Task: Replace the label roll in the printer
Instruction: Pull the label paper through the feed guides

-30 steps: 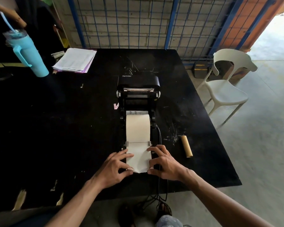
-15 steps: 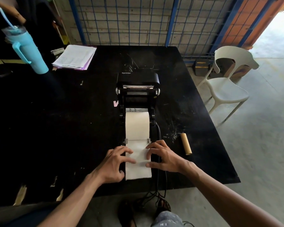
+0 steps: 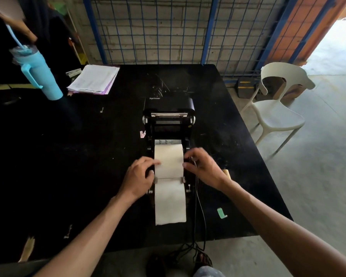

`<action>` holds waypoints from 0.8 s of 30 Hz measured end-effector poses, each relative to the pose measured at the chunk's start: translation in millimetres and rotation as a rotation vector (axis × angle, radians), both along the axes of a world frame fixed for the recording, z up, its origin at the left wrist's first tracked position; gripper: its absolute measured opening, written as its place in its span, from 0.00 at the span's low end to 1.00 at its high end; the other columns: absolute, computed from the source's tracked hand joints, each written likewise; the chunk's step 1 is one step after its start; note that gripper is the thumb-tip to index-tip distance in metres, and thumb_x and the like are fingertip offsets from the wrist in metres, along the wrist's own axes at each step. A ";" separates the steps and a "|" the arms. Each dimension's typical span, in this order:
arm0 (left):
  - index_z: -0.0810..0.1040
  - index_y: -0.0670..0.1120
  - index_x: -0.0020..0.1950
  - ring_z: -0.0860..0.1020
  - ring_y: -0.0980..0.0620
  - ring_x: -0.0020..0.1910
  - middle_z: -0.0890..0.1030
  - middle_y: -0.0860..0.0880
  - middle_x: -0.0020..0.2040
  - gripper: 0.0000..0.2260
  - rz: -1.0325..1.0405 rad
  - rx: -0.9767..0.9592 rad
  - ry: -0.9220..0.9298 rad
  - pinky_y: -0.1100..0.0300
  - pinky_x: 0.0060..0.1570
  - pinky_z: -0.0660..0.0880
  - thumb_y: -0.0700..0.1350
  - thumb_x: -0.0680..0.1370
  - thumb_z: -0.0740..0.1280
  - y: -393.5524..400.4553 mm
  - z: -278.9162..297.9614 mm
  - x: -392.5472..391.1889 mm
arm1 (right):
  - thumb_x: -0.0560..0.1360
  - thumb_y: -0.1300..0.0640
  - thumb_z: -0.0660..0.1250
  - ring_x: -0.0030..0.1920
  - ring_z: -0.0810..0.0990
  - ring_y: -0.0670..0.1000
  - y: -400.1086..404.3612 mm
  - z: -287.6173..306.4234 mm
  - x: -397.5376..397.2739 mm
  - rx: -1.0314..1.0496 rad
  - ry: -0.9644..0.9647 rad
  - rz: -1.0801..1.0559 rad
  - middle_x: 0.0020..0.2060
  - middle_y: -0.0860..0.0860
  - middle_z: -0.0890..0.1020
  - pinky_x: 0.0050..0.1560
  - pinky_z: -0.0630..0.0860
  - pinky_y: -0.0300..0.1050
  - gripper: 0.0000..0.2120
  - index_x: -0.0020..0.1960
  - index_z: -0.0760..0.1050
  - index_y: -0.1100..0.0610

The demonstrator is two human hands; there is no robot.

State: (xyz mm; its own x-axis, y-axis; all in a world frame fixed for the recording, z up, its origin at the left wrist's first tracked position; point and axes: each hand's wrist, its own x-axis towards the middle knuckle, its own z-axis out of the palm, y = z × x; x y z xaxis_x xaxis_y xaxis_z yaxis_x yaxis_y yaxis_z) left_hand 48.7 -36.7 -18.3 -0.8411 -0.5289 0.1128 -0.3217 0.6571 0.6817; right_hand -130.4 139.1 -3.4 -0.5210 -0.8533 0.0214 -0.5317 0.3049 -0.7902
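A black Xprinter label printer (image 3: pixel 169 108) lies open in the middle of the black table (image 3: pixel 88 146), its lid tipped back. A white label roll (image 3: pixel 168 159) sits in its bay. A loose white strip of labels (image 3: pixel 170 202) runs from the roll under two small guides toward me. My left hand (image 3: pixel 139 177) rests against the roll's left side, fingertips on the paper. My right hand (image 3: pixel 204 166) touches the roll's right edge, fingers curled. An empty cardboard core (image 3: pixel 226 173) lies just right of my right wrist, mostly hidden.
A blue tumbler with a straw (image 3: pixel 37 73) and a paper stack (image 3: pixel 94 79) sit at the far left. A small green scrap (image 3: pixel 221 213) lies near the front right. Black cables (image 3: pixel 198 216) drop off the front edge. A white chair (image 3: pixel 276 112) stands to the right.
Both hands moved away from me, from the strip's loose end up to the sides of the roll. The strip now lies flat and longer on the table.
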 end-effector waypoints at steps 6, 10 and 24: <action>0.65 0.53 0.75 0.73 0.49 0.66 0.70 0.46 0.71 0.25 0.222 0.308 0.107 0.61 0.60 0.72 0.47 0.78 0.66 -51.9 70.3 -55.3 | 0.77 0.53 0.71 0.65 0.71 0.52 -50.6 73.3 -42.3 -0.125 -0.166 -0.282 0.67 0.55 0.68 0.68 0.71 0.49 0.28 0.73 0.62 0.52; 0.55 0.53 0.79 0.71 0.55 0.66 0.64 0.47 0.76 0.30 0.171 0.474 0.086 0.75 0.53 0.70 0.49 0.80 0.64 -70.0 85.3 -77.0 | 0.77 0.48 0.70 0.72 0.70 0.56 -77.1 89.2 -58.1 -0.050 -0.371 -0.215 0.76 0.55 0.66 0.74 0.68 0.57 0.42 0.80 0.47 0.51; 0.68 0.50 0.73 0.74 0.52 0.59 0.73 0.48 0.62 0.29 0.351 0.430 0.187 0.61 0.55 0.68 0.61 0.75 0.66 -40.7 59.8 -59.8 | 0.74 0.39 0.70 0.57 0.80 0.50 -53.0 57.1 -41.5 -0.003 -0.338 -0.265 0.63 0.56 0.76 0.57 0.79 0.44 0.36 0.75 0.61 0.53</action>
State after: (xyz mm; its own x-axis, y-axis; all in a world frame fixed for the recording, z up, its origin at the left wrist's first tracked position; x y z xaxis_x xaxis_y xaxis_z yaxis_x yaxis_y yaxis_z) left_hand -11.1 -77.4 41.5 -0.5937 -0.8035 -0.0440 -0.3191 0.1849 0.9295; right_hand -171.9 86.1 53.7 -0.7007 -0.6888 -0.1857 -0.1461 0.3934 -0.9077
